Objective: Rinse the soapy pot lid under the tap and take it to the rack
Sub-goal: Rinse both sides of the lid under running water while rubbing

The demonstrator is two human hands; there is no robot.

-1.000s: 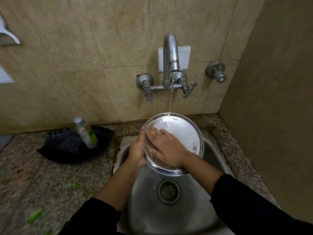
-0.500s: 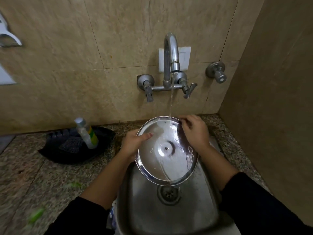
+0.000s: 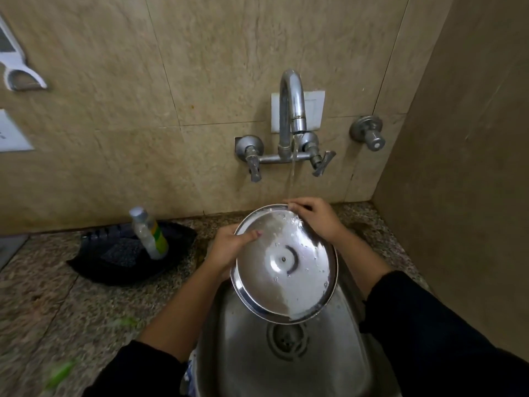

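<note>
A round steel pot lid (image 3: 283,265) is held tilted over the steel sink (image 3: 246,362), its inner side toward me, wet with drops. My left hand (image 3: 229,247) grips its left rim, thumb across the face. My right hand (image 3: 315,217) pinches the top right rim. A thin stream from the wall tap (image 3: 293,110) falls onto the lid's upper edge by my right fingers. No rack is in view.
A black tray (image 3: 114,262) with a scrubber and a dish soap bottle (image 3: 148,233) sits on the granite counter (image 3: 57,310) to the left. A tiled wall stands close on the right. A drain (image 3: 286,339) lies below the lid.
One second ago my right hand rubbed the lid's face; it has since moved to the top right rim. The lid has tilted and dropped lower over the drain.
</note>
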